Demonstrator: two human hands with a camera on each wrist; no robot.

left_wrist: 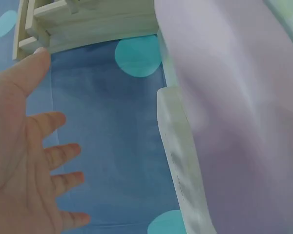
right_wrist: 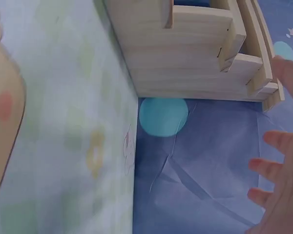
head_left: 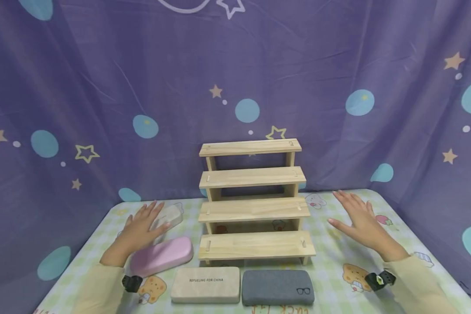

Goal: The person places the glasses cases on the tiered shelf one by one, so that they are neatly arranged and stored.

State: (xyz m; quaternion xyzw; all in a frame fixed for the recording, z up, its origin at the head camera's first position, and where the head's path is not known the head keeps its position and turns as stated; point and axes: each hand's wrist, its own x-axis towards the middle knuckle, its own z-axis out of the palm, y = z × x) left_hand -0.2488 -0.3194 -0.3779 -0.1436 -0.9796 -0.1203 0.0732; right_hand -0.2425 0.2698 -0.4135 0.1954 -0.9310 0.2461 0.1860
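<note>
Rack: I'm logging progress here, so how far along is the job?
Done: the rack looks set up, standing upright on the table.
In hand: nothing; the left hand and right hand grip no case.
Left to do: perhaps shelving the pink case, white case, beige case and grey case; none is on the rack.

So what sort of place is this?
Probably a small staged tabletop set: a printed curtain hangs behind and on both sides of a checked tabletop, where a stepped rack stands with cases nearby.
</note>
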